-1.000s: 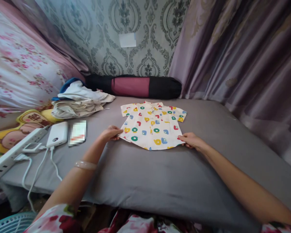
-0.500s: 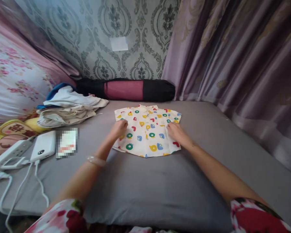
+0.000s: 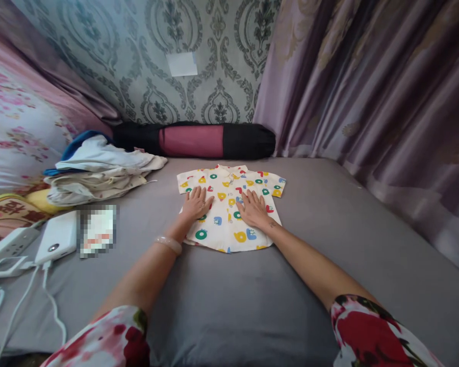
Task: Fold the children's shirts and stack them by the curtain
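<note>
A small white short-sleeved shirt (image 3: 224, 204) with a collar and a colourful letter print lies spread out, collar toward the wall, on the grey-sheeted bed (image 3: 222, 295). My left hand (image 3: 197, 203) rests flat on the left side of its front, fingers spread. On the right side of the front my right hand (image 3: 252, 208) lies flat too, fingers apart and pointing toward the collar. Neither hand grips the cloth. Parts of the print are hidden under both palms.
A pile of folded clothes (image 3: 99, 171) sits at the back left. Nearer on the left are a white power bank (image 3: 57, 234), a power strip (image 3: 11, 244) with cables, and a blurred-out packet (image 3: 97, 230). A black and pink bolster-like roll (image 3: 191, 140) lies along the wall.
Both hands have let go of the shirt's sides and now lie flat on its front, the right one further inward. The sleeves stick out more, and the body looks narrower.
</note>
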{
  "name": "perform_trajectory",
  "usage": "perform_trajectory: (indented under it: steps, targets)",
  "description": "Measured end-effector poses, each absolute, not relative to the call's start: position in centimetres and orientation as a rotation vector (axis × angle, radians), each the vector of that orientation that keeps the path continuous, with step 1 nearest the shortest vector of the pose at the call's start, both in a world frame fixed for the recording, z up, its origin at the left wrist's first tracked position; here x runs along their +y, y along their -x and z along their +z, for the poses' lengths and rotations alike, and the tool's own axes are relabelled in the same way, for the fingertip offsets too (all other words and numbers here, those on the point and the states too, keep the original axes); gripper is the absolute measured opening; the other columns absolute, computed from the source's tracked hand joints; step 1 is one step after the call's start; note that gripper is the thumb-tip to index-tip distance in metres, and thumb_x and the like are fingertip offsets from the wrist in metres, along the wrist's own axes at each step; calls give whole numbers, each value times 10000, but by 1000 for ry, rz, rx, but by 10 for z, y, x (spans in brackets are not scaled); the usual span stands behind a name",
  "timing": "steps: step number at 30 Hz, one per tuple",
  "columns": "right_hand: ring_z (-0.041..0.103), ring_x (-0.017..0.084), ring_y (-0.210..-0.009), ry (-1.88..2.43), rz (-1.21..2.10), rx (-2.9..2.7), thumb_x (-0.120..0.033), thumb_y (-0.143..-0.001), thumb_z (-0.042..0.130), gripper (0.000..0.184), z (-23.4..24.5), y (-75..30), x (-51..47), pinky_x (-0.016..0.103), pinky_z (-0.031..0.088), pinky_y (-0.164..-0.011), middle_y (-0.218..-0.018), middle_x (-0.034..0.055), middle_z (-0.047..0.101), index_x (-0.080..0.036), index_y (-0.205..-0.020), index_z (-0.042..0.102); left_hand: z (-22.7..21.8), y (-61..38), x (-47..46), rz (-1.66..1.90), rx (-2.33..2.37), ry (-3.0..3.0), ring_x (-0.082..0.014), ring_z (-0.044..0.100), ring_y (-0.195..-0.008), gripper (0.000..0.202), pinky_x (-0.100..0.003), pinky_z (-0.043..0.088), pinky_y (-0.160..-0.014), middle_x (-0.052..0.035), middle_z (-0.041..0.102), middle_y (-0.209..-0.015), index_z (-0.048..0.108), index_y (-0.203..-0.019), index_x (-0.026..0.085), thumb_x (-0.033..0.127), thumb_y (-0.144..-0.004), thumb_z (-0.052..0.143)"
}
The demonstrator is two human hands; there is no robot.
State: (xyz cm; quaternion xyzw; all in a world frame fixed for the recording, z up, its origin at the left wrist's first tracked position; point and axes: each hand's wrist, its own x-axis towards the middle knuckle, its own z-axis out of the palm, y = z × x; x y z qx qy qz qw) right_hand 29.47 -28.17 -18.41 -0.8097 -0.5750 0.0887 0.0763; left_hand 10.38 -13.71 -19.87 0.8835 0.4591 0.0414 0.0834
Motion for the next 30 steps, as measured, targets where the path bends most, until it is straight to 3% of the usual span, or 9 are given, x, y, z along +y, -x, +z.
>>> perform_trajectory:
  steps: [6,10,13,21,26,30]
  targets:
    - [83,277,-1456,2381,321,-1752,-520,-965,185,665,-180,-298,-282,494,51,-1155,-1588,116,140,-147,-1512,236,-181,-107,-138,-53,1311,-2611,-320,122,-1457,680,-609,82,-1109,-146,169,-1581,219,-1510,286,623,-920,204]
    - [74,250,-1460,2385,234,-1742,-502,-971,192,654,-176,-311,-292,467,33,-1166,-1587,120,136,-132,-1507,245,-180,-102,-135,53,1298,-2676,-303,131,-1457,625,-579,64,-1123,-111,213,-1575,306,-1482,290,574,-944,163]
    - [64,255,-1461,2426,106,-1721,-496,-970,205,669,-178,-320,-302,472,4,-1166,-1586,133,123,-91,-1502,245,-188,-97,-132,40,1251,-2738,-280,106,-1464,620,-540,29,-1143,-84,188,-1585,242,-1507,280,548,-953,171]
    - [98,267,-1456,2449,245,-1682,-514,-966,191,686,-182,-324,-309,490,46,-1161,-1585,123,135,-95,-1507,233,-186,-101,-124,-161,1228,-2708,-321,112,-1458,708,-603,80,-1113,-123,148,-1589,161,-1526,256,620,-920,179]
    - [60,248,-1462,2362,418,-1672,-501,-967,225,661,-178,-333,-308,471,17,-1166,-1590,105,128,-123,-1509,241,-157,-115,-122,-315,1215,-2767,-326,356,-1351,611,-615,102,-1097,-145,408,-1465,403,-1407,260,587,-910,266]
    - [195,198,-1436,2226,399,-1514,-365,-952,313,566,-175,-352,-319,350,169,-1156,-1548,118,275,-128,-1465,324,-145,-133,-129,-330,1242,-2850,-353,431,-1272,506,-573,203,-1067,-183,507,-1338,562,-1235,175,497,-910,348]
